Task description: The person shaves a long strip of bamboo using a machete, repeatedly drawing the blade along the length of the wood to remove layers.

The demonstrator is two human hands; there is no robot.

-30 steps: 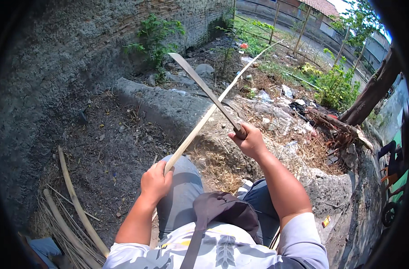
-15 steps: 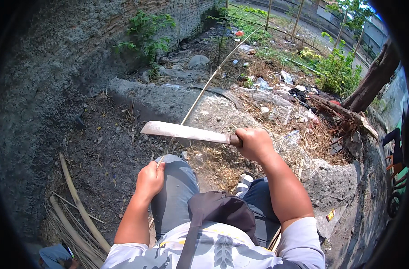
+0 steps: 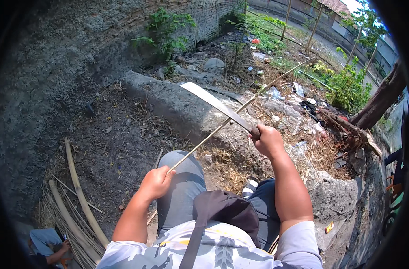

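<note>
The wall (image 3: pixel 56 67) from 9 to 11 o'clock is rough and grey, crumbling to bare brick courses near the top; a slab (image 3: pixel 162 99) of pitted concrete, blunt-edged, runs below it at 10 to 11 o'clock. Dark, crumbly soil (image 3: pixel 115 154) covers the 9 o'clock side, and brittle straw (image 3: pixel 222 167) lies near 5 o'clock. Curved, smooth-looking poles (image 3: pixel 84 199) rest at 8 o'clock beside a heap of thin sticks (image 3: pixel 63 224), with another person (image 3: pixel 45 242) partly visible just beyond. Crumpled litter (image 3: pixel 298 103) spreads at 2 o'clock, short of a leaning trunk (image 3: pixel 381 104) towards 3; a leafy plant (image 3: pixel 168 33) stands at 11. A soft dark bag (image 3: pixel 227 208) fills the lap between 5 and 6 o'clock. The left hand (image 3: pixel 157 183), between 7 and 8 o'clock, is closed around the strip (image 3: pixel 246 105), which passes over the bent knee (image 3: pixel 180 161) and points to 2 o'clock. The right hand (image 3: pixel 268 142), at 3, grips the knife (image 3: pixel 213 102), whose broad blade points to 11 and hides a little of the strip where they cross; contact there is unclear. The strip is slender, pale tan and nearly straight, darker towards its far, tapering end.
</note>
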